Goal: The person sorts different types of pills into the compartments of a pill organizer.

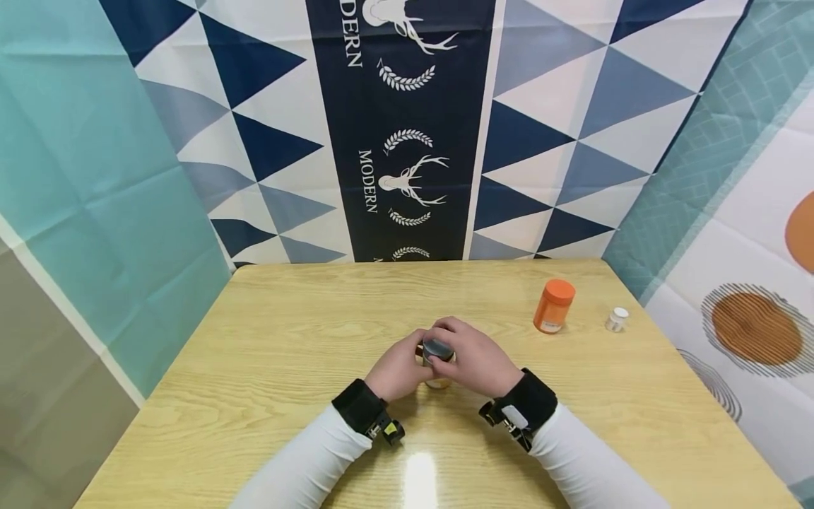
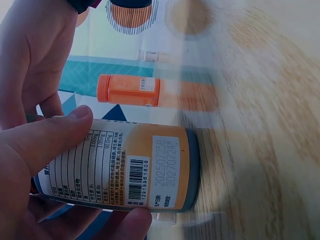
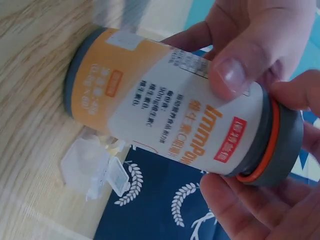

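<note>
Bottle [image 2: 125,165]: seems upright on the tabletop [image 1: 305,318], near the middle, with both hands meeting at it.
Left hand [image 1: 397,367]: curled round the body, thumb over the printed label.
Right hand [image 1: 477,357]: fingers and thumb clasp the dark lid [image 3: 287,145] from above.
Orange ring [image 3: 268,155]: shows just under the lid; whether the lid is loose or tight, I cannot tell.
Likely step: working the lid, judging by the split grip; which way it turns is not clear.
Holding well: keep the left hand low and firm so the body does not spin, and the base flat.
Turning well: spread the right fingers evenly round the lid's edge and keep it level, without tilting.
Clear box [image 3: 87,167]: near the bottle; avoid knocking it.
Orange jar [image 1: 555,306]: well apart, on the right.
</note>
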A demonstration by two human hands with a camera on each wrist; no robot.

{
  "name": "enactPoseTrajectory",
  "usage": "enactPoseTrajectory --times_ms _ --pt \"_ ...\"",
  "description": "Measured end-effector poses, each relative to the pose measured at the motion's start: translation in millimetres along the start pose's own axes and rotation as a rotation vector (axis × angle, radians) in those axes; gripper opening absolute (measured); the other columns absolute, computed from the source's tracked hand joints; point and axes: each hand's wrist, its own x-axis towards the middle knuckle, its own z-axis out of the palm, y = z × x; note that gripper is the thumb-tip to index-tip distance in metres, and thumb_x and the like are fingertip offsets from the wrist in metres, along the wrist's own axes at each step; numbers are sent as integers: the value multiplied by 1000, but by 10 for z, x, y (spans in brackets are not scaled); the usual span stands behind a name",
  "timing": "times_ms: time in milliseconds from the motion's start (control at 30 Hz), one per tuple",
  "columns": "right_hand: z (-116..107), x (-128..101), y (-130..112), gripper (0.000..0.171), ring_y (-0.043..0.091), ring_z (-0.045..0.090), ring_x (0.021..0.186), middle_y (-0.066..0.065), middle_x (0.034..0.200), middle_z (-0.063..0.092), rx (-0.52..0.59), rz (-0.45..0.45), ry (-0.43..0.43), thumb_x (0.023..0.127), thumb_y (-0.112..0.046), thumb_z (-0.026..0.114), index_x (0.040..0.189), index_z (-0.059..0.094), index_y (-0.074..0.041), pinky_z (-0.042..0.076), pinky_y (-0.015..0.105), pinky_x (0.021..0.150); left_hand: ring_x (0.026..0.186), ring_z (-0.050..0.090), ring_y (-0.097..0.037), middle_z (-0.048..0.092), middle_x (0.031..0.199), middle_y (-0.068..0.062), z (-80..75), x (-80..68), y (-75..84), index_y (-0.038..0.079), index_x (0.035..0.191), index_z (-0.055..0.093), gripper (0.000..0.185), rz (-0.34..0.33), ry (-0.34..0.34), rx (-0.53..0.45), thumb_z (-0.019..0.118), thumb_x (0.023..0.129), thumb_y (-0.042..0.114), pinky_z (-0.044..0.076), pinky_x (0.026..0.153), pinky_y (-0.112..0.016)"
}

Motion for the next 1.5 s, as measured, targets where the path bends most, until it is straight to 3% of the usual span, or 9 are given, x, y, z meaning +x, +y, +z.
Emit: enactPoseTrajectory --times_ms 167,333,433,633,733,900,1033,1333,1500 --pt "11 14 39 26 13 60 99 0 122 58 49 -12 -26 88 -19 71 113 65 -19 53 34 84 109 58 -19 62 123 2 -23 -15 5 19 135 52 51 -3 -8 -13 73 91 33 50 77 -30" --pt "68 30 37 39 10 57 84 -3 107 57 20 117 29 87 -41 75 112 60 -15 51 30 73 111 58 -20 61 125 0 -26 -1 15 18 136 52 53 -3 -2 -33 74 90 30 51 79 -30" --pt "64 28 46 50 12 59 91 -1 113 59 16 160 24 87 -48 73 120 57 -14 51 31 76 111 58 -20 61 124 0 -18 7 19 18 136 52 52 -6 -3 -42 75 90 29 51 78 -29" --pt "-54 -1 90 53 16 60 113 2 130 60 37 42 -25 88 -36 75 134 58 -14 51 38 92 106 59 -17 61 124 1 -2 20 22 16 136 52 55 34 6 -9 76 89 33 50 78 -28" --pt "-64 -11 93 46 13 61 105 0 122 62 32 24 -13 88 -34 75 128 62 -15 52 36 88 106 59 -17 61 124 1 2 18 38 16 136 52 56 43 5 -3 76 89 35 50 78 -28" --pt "20 -17 30 45 9 56 80 -3 101 60 0 168 72 83 -43 79 113 62 -13 49 28 66 105 60 -14 62 120 2 15 20 40 17 132 54 52 38 -3 -16 77 88 34 50 77 -27" --pt "90 -12 -22 44 10 51 73 -3 93 54 -17 228 81 83 -44 78 106 57 -13 44 26 61 105 60 -13 63 120 1 21 15 35 17 132 54 51 31 0 -9 75 89 33 50 78 -28" --pt "-24 -24 97 34 6 56 87 -9 104 57 54 85 -39 87 -34 77 110 57 -19 51 30 76 103 58 -15 61 122 4 21 9 9 19 133 54 51 32 6 -22 76 89 34 50 74 -26" --pt "-114 -23 127 34 9 60 97 -5 111 61 141 59 -115 87 -23 75 116 57 -18 53 38 86 98 59 -12 63 115 7 14 -4 7 20 128 55 53 33 14 -32 79 85 40 50 73 -26"
